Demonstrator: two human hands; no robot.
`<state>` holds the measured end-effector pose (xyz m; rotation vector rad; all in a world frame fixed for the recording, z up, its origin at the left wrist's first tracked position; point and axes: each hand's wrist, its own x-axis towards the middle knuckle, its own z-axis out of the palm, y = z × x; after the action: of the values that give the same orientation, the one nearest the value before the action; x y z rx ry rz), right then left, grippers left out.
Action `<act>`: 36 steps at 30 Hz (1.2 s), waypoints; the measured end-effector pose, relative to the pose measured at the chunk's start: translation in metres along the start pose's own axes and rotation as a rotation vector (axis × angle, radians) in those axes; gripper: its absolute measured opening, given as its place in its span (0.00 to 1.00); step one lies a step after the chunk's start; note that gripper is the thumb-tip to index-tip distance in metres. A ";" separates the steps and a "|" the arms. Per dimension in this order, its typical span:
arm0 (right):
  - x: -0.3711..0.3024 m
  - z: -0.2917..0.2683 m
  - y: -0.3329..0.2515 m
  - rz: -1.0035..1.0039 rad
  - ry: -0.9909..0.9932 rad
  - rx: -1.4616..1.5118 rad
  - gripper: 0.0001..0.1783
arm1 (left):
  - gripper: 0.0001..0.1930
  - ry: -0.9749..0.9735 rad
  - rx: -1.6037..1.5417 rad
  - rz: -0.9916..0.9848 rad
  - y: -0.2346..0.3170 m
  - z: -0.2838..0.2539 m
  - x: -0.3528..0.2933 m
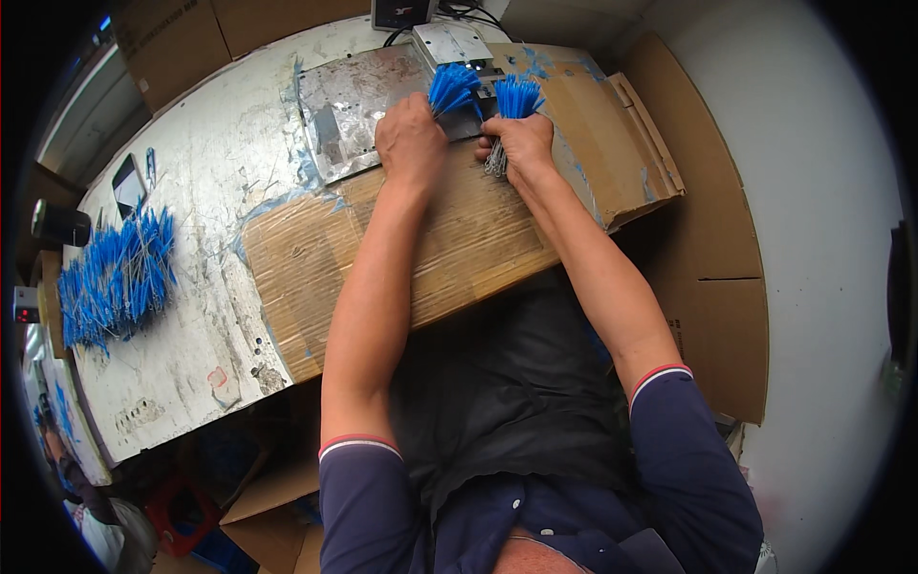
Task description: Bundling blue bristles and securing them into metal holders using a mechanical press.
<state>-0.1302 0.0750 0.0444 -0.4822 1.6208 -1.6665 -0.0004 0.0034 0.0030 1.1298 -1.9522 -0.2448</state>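
Note:
My left hand (411, 143) is closed around the lower end of a bundle of thin blue-ended wire pieces (453, 88), which fans out above the fist. Beside it, my right hand (524, 145) grips a second bundle of thin blue-ended wire pieces (517, 97). Its blue ends point away from me, and bare metallic ends hang below the fingers. Both hands are over the far part of the bench, close to a metal plate (359, 91) and a small metal fixture (448, 46). The fingers of the left hand are partly hidden by its back.
A large pile of similar blue-ended pieces (120, 273) lies at the left on the white worn bench (206, 316). Near it are a phone (128, 185) and a dark cylinder (60, 223). Taped cardboard (478, 234) covers the front edge; a carton (622, 134) stands right.

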 end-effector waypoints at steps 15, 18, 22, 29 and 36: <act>0.015 0.014 0.002 0.022 0.083 -0.106 0.06 | 0.06 0.172 -0.074 -0.148 -0.001 0.001 0.001; 0.013 0.014 0.002 0.002 0.082 -0.083 0.06 | 0.05 0.195 -0.125 -0.119 -0.001 0.001 0.002; 0.009 0.015 -0.001 0.032 0.055 -0.033 0.05 | 0.05 0.248 -0.099 -0.072 -0.003 0.002 0.002; 0.015 0.003 0.005 0.051 0.018 0.083 0.05 | 0.08 0.052 -0.062 -0.139 0.005 -0.001 0.003; 0.010 -0.002 0.004 0.033 -0.071 0.163 0.05 | 0.06 -0.018 -0.068 -0.136 0.002 -0.003 0.001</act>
<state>-0.1369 0.0699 0.0377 -0.4254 1.4208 -1.7211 0.0003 0.0038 0.0063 1.2204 -1.8706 -0.3917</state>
